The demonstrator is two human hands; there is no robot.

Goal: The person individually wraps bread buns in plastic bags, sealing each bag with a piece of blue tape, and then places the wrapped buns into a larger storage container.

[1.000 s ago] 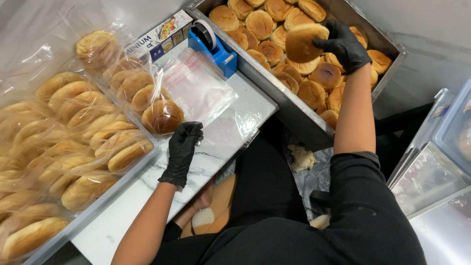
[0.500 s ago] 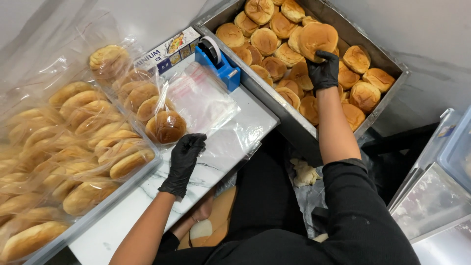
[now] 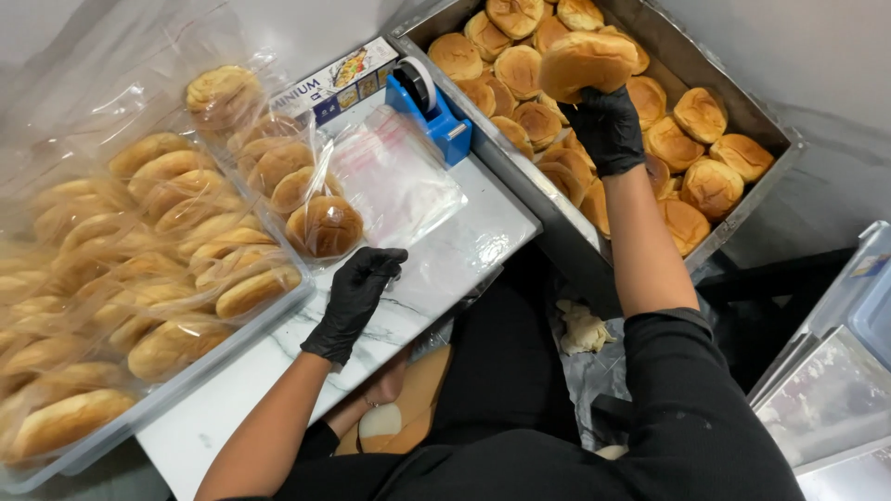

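While my right hand [image 3: 608, 125], gloved in black, lifts a bun [image 3: 587, 63] above the metal tray [image 3: 742, 199], its fingers are curled up around the bun's underside and grip it from below. The bun sits tilted, well clear of the loose buns [image 3: 696, 158] that fill the tray in rows beneath it. My left hand [image 3: 357, 292], also in a black glove, rests on the white marbled counter [image 3: 445, 269] with its fingers bent and drawn together at the near edge of a stack of clear plastic bags [image 3: 394, 181]; I cannot tell whether the fingertips pinch a bag or merely press on it. Just beside that hand, to its left, a bagged bun [image 3: 325, 225] lies at the corner of a clear bin [image 3: 278, 306] crowded with more bagged buns [image 3: 176, 269]. A blue tape dispenser [image 3: 432, 107] stands at the far end of the counter, touching the tray's wall, and a long foil box [image 3: 339, 79] lies just to its left. Below the counter, between my arms, a crumpled pale scrap [image 3: 582, 327] lies on the floor near my dark clothes.
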